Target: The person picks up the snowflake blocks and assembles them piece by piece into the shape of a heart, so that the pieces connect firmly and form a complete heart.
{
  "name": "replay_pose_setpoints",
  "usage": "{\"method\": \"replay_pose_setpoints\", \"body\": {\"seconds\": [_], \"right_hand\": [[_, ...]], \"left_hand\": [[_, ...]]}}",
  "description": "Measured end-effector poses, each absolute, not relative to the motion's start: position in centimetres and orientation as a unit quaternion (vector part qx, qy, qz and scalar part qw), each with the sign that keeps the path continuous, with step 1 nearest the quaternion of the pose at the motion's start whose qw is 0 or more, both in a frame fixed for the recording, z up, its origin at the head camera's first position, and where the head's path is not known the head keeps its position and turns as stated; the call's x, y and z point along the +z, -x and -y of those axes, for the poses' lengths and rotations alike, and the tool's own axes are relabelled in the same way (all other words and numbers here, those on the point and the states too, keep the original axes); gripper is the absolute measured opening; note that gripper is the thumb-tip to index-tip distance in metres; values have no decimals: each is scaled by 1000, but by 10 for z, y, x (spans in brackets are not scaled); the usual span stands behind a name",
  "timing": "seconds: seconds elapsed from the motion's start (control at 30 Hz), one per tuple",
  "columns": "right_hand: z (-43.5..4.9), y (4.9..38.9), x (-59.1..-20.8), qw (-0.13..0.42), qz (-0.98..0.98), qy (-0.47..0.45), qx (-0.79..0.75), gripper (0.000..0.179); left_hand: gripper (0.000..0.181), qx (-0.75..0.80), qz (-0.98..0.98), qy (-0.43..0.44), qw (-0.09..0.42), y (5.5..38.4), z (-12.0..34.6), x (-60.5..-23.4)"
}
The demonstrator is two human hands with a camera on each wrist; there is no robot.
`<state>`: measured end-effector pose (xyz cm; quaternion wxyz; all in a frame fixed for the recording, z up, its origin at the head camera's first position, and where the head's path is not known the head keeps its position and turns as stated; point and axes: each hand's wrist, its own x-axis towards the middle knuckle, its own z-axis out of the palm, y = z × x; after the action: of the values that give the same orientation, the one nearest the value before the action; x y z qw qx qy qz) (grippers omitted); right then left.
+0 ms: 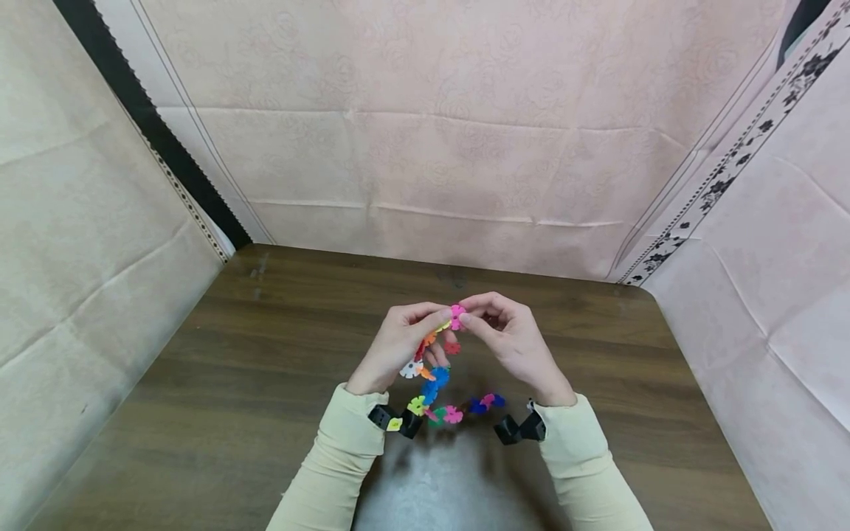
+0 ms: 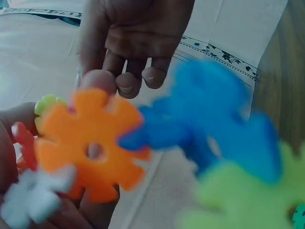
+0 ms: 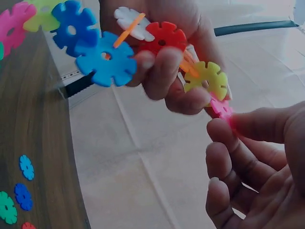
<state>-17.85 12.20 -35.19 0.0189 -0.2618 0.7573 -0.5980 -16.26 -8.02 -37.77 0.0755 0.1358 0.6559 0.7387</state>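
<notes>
A chain of flower-shaped interlocking plastic discs hangs from my two hands. My right hand (image 1: 508,335) pinches a pink disc (image 3: 221,109) at the chain's end between thumb and index finger. Just behind it, my left hand (image 1: 401,335) holds the chain by the yellow disc (image 3: 207,81), its other fingers curled near the red disc (image 3: 164,40). The chain runs down through a white disc (image 1: 411,369), an orange disc (image 2: 71,148) and blue discs (image 1: 434,380). Below them come a yellow-green disc (image 1: 417,405) and a pink disc (image 1: 454,414).
Loose discs lie on the wooden table, among them a light blue disc (image 3: 26,167), a dark blue disc (image 3: 23,196) and a green disc (image 3: 7,207). Pale patterned cloth (image 1: 425,162) hangs at the back and both sides.
</notes>
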Motion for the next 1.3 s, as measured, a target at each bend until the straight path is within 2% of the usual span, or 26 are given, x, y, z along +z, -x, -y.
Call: {"method": "replay_pose_setpoints", "body": {"seconds": [0.17,0.4,0.63,0.83,1.1,1.3], "right_hand": [[-128,195,-371,18,-758,242,-606,24],[-147,224,-409,30,-795,159,-584,30],[-158,243,-468,73,-863,138,-481,31],[-144,243,-488,117,-887,145,-423,34],[-124,247,-498,84,-916,183,-347,40],[-116,248,-502,63,-916,197,-343,32]], "left_hand": [[33,744,-653,-118,71,161,85,-377],[32,746,-656,-105,48,158,96,-371],[33,775,-621,-105,44,156,102,-372],[35,817,-559,-129,54,157,102,-372],[26,863,-477,-142,85,157,103,-371],[28,869,-468,-133,95,159,98,-372]]}}
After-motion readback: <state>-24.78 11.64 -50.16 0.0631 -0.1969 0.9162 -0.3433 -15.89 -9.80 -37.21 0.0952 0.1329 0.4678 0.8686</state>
